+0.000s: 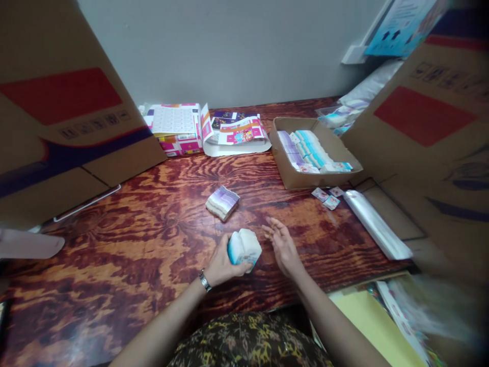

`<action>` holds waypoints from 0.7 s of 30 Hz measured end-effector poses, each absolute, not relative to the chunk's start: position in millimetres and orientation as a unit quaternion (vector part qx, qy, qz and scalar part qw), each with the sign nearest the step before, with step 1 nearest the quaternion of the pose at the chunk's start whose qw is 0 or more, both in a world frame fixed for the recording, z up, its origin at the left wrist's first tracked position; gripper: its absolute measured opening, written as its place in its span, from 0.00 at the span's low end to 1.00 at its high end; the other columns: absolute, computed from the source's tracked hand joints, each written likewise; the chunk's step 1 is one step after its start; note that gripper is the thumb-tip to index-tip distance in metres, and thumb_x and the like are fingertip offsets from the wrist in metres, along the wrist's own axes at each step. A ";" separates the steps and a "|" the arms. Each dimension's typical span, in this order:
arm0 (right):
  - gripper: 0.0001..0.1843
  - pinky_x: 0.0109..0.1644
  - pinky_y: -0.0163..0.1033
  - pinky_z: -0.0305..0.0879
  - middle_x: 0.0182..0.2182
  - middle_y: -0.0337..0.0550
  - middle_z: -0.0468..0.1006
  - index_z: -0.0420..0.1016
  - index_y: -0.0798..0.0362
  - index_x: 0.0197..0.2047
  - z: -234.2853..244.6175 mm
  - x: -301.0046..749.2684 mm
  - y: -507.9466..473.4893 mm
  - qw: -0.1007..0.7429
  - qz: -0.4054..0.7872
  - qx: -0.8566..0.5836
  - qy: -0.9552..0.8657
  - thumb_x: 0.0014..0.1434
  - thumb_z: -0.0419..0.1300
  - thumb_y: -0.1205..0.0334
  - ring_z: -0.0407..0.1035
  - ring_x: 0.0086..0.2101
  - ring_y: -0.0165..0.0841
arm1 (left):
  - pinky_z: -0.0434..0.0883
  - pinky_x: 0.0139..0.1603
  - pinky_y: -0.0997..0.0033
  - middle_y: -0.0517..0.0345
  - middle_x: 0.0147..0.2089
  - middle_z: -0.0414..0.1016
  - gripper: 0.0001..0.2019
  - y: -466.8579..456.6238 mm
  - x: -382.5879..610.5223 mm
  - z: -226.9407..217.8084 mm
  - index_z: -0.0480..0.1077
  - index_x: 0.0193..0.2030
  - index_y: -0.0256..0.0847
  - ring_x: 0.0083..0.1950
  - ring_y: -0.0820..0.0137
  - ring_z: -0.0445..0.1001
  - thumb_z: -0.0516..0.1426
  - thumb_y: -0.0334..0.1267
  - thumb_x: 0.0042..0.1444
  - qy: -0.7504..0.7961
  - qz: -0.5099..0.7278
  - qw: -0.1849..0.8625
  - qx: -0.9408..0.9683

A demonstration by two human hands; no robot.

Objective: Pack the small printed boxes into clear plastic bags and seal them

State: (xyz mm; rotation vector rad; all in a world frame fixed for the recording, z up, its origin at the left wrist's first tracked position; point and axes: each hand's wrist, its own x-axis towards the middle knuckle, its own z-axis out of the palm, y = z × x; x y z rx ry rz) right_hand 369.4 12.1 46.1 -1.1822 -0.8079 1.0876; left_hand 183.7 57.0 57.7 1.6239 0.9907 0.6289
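My left hand, with a metal watch band at the wrist, is wrapped round a thick stack of small blue-and-white cards above the table. To its right, my right hand is raised with its fingers apart and nothing visible in them. A second stack of small cards, purple and white on top, lies on the table just beyond my left hand. What is printed on the cards is too small to read.
An open cardboard box holds rows of purple and blue card stacks. Three loose cards lie before it, beside a clear plastic roll. Printed packaging sits by the wall. Large cartons flank the wooden table.
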 end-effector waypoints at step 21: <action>0.30 0.62 0.47 0.49 0.59 0.48 0.58 0.49 0.50 0.62 -21.6 364.2 4.0 0.508 0.394 -0.588 -0.492 0.62 0.39 0.43 0.53 0.58 0.36 | 0.60 0.48 0.55 0.44 0.51 0.61 0.42 54.5 220.0 33.6 0.48 0.61 0.32 0.50 0.54 0.58 0.56 0.37 0.35 0.395 0.014 0.159 0.905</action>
